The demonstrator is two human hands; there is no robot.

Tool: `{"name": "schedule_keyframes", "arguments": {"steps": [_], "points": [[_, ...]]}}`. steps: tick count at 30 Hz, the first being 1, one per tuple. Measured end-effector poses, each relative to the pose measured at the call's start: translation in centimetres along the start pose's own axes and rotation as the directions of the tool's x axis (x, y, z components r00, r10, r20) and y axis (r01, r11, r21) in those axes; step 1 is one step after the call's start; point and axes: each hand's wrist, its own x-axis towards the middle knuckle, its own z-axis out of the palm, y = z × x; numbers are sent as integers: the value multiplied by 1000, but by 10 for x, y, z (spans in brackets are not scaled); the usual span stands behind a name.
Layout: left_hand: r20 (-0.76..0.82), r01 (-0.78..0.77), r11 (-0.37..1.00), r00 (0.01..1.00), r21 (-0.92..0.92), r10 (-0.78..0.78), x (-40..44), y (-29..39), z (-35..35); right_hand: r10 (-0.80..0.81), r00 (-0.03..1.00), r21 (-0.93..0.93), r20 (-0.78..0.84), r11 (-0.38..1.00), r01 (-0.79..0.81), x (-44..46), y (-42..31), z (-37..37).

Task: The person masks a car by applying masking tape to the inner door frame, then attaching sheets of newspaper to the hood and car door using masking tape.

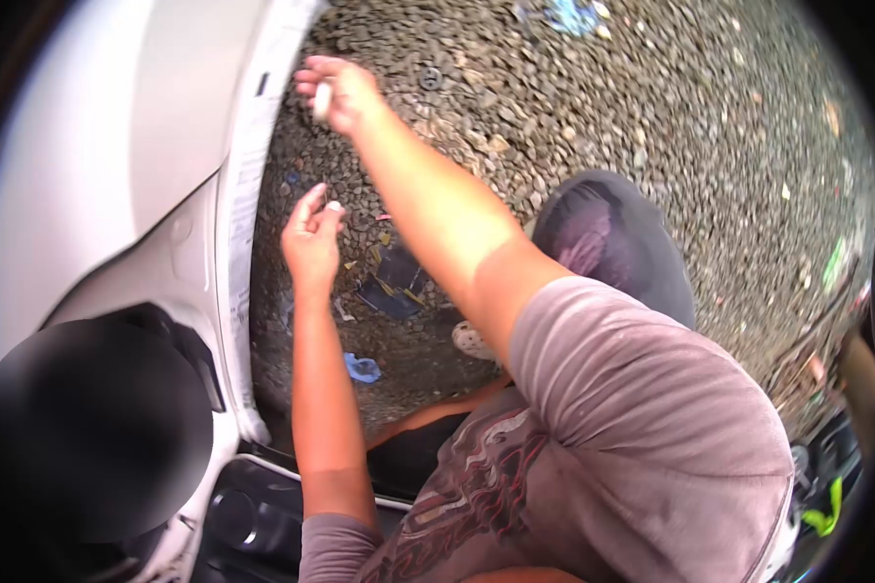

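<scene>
My right hand (345,95) reaches out beside the long pale edge (248,165) of a white vehicle panel (180,87). Its fingers are curled round a small white oblong object (323,100), whose exact kind I cannot make out. Lower down, near the same edge, is my left hand (311,238), with thumb and fingers bent toward each other. A whitish spot shows at its thumb tip, too small to name. Both hands are over the gravel, apart from each other.
Gravel (554,97) covers the ground, with a dark flat scrap (396,282), a blue crumpled scrap (362,367) and light-blue litter (572,15). My knee (612,238) is bent to the right. Black plastic trim (253,515) lies at the bottom left.
</scene>
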Motion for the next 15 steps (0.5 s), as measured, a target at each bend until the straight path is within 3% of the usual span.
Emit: {"name": "schedule_keyframes", "arguments": {"steps": [3,7,11,15], "points": [[77,-53,975,996,217,37,19,24,-8,-24,999,-7,-48,1000,24,9,10,9],[38,-75,966,997,247,68,35,43,-14,0,990,-61,-144,998,-9,-4,7,30],[41,-80,965,997,249,72,42,55,-12,-76,965,-109,-250,993,50,1,13,37],[82,-94,926,994,365,69,59,71,-1,-69,974,-113,-217,993,45,5,11,36]]}}
